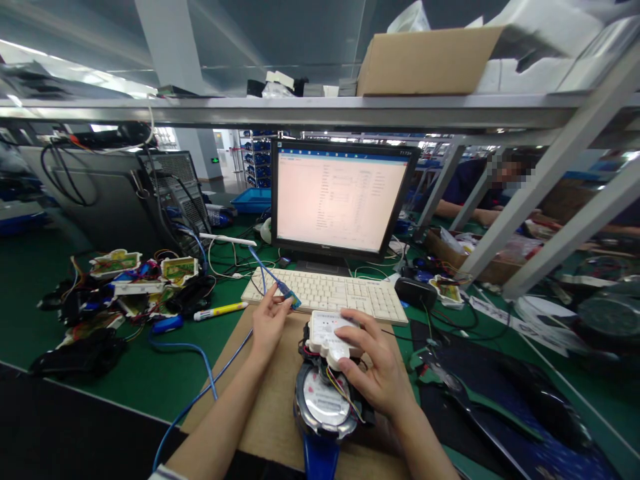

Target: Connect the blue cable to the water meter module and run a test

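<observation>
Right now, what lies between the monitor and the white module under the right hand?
In the head view, the keyboard lies between the monitor and the white module, which the right hand touches.

Text on the monitor (340, 197) is illegibly small; the right hand (377, 363) hides part of the white module (324, 328); the bottom edge crops the blue piece (321, 457).
</observation>
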`<control>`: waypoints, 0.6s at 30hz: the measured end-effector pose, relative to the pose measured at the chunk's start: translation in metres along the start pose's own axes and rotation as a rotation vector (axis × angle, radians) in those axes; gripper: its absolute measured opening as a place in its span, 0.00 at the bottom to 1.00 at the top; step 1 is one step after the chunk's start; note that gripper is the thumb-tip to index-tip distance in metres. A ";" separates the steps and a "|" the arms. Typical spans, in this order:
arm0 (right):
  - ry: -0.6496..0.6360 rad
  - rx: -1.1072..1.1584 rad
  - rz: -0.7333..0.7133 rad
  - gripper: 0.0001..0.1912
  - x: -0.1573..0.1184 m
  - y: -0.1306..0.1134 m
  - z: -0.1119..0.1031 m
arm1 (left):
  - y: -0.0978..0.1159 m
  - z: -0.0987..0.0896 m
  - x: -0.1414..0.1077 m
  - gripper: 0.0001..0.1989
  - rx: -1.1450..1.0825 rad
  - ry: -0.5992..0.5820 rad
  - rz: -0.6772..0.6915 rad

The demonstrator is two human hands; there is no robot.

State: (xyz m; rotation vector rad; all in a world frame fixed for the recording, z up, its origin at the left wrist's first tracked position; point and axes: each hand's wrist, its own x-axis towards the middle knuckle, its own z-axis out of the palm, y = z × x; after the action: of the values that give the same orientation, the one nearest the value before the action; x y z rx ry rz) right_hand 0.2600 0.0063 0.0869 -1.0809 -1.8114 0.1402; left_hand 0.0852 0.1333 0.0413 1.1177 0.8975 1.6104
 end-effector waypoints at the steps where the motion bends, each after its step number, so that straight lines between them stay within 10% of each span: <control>1: 0.001 -0.003 -0.001 0.11 0.000 0.000 0.000 | 0.000 0.000 0.000 0.33 -0.001 0.002 -0.001; 18: -0.007 -0.016 0.006 0.12 -0.001 -0.001 -0.002 | 0.000 0.000 -0.001 0.34 0.016 0.010 -0.003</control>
State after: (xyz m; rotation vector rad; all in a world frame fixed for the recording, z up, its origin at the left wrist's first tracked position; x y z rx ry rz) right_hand 0.2607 0.0046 0.0877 -1.0984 -1.8182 0.1336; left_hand 0.0851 0.1325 0.0407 1.1199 0.9193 1.6105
